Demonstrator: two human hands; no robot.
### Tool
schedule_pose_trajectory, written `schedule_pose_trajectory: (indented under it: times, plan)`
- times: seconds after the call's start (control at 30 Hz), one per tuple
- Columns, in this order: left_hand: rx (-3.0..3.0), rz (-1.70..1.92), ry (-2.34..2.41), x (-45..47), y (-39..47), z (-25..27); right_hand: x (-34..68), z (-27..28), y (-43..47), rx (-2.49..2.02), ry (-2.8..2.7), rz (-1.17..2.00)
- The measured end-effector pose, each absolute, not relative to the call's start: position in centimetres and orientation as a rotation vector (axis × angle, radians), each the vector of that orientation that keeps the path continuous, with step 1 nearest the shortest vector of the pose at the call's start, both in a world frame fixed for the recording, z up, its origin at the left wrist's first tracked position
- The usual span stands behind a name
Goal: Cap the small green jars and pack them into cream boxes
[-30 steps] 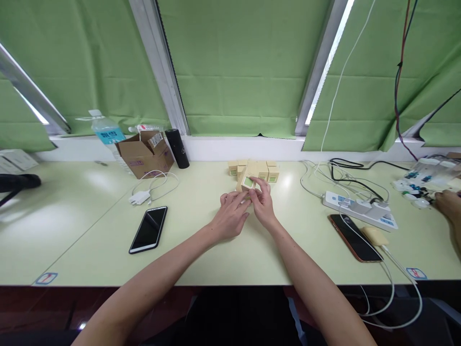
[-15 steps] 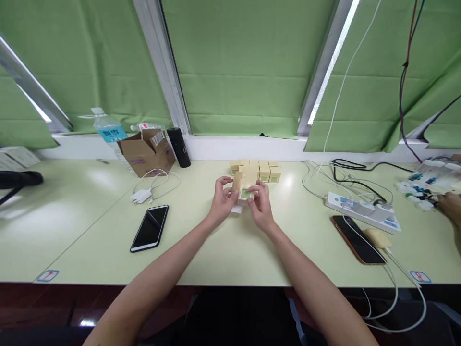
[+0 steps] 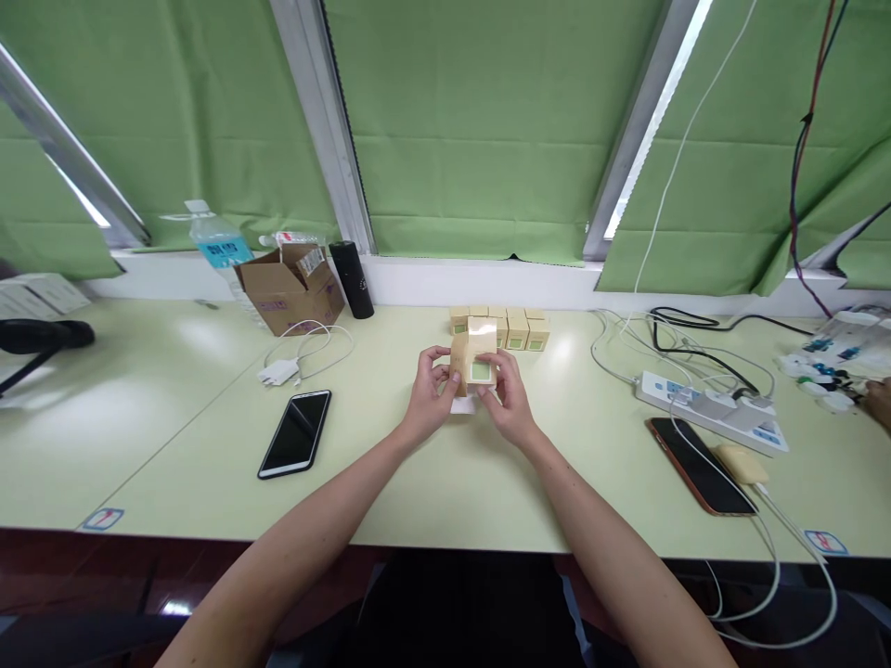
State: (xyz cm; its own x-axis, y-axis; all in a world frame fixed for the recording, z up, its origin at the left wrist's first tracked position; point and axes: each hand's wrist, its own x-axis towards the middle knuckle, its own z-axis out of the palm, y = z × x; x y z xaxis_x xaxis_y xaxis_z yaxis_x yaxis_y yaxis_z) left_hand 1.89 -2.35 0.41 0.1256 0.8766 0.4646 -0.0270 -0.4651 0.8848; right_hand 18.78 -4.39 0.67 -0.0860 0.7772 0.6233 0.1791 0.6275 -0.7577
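Observation:
Between my two hands is a small tan carton (image 3: 460,360) with a green-and-white square on its front and an upper flap standing up. My left hand (image 3: 432,390) grips its left side, thumb on the front. On the right side, my right hand (image 3: 508,394) holds it with thumb and fingers. A white piece (image 3: 463,405) shows beneath the carton; whether it is part of it I cannot tell. Just behind, several similar small tan boxes (image 3: 516,327) stand in a cluster on the table.
A black-screened phone (image 3: 296,433) lies left, near a white charger (image 3: 278,372). Farther back stand a cardboard box (image 3: 292,297), a black cylinder (image 3: 353,280) and a bottle (image 3: 223,250). To the right are a power strip (image 3: 710,408), another phone (image 3: 700,464), cables and another person's hand (image 3: 878,401).
The carton's front has turned so its square and raised flap show more plainly. Both hands keep hold of it. The whole view has shifted slightly.

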Motion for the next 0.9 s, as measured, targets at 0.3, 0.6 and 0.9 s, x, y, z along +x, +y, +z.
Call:
schedule_pose_trajectory:
  times: [0.3,0.6,0.9]
  plan:
    - [1.559,1.393,0.819,2.0,-2.8,0.9,19.0,1.0,-4.9,-0.851,-1.74,0.586]
    - [1.722,1.442,0.857,1.3,-2.6,0.9,19.6,0.9,-4.5,-0.662,-1.687,0.76]
    - [1.834,1.318,0.732,0.3,-2.3,0.6,20.2,0.5,-3.8,-0.707,-1.53,0.883]
